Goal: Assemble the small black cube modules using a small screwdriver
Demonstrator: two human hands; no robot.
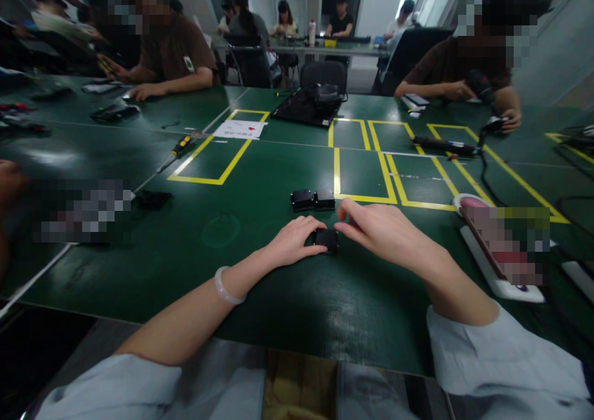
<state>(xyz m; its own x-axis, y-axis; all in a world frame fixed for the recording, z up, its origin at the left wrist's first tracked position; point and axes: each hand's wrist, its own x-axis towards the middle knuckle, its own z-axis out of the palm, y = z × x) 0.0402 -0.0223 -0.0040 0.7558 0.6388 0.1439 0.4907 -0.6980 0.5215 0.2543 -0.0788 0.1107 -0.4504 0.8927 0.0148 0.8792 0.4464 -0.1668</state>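
A small black square block [326, 239] lies on the green tabletop, held between the thumb and fingers of my left hand [293, 240]. Close to the block's right side is my right hand [378, 225], its fingers curled in and the thumb tip beside the block's edge. Whether the thumb touches the block, or anything is held in those fingers, is hidden. Just beyond my hands, two similar black blocks, a left one [302, 200] and a right one [324, 199], stand side by side.
Yellow tape frames [364, 198] mark the green table [260, 296]. A phone on a white stand [482, 265] is at the right. A yellow-black screwdriver [182, 145], a paper sheet [239, 128] and a black panel [301, 111] lie farther off. Co-workers sit across the table.
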